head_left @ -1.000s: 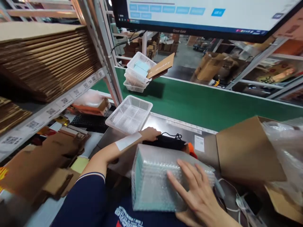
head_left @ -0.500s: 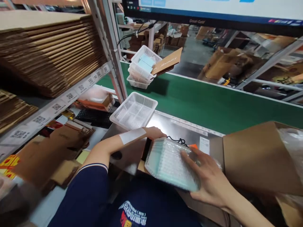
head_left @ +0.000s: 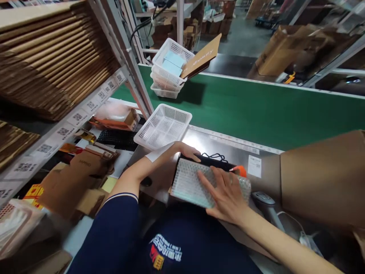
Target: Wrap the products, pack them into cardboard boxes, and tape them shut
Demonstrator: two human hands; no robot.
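A bubble-wrapped, pale green package (head_left: 189, 182) lies almost flat in front of my body. My right hand (head_left: 228, 192) rests on its top with the fingers spread. At the far left corner, my left hand (head_left: 188, 151) closes over the edge of a black item (head_left: 213, 161) with a loose black cord, perhaps a bag; its fingertips are hidden. An orange piece (head_left: 240, 170) shows beside the package's far right side. What lies under the package is mostly covered.
A white perforated basket (head_left: 164, 129) stands beyond my left forearm. Stacked baskets (head_left: 167, 74) sit on the green conveyor belt (head_left: 242, 102). To the right are a handheld scanner (head_left: 266, 203) and a large carton (head_left: 322, 175). Flat cardboard (head_left: 54, 53) fills the left shelf.
The package has gone from tilted to nearly flat and shifted slightly away from my body. My right hand has moved from its right side onto its top. The view has tipped downward.
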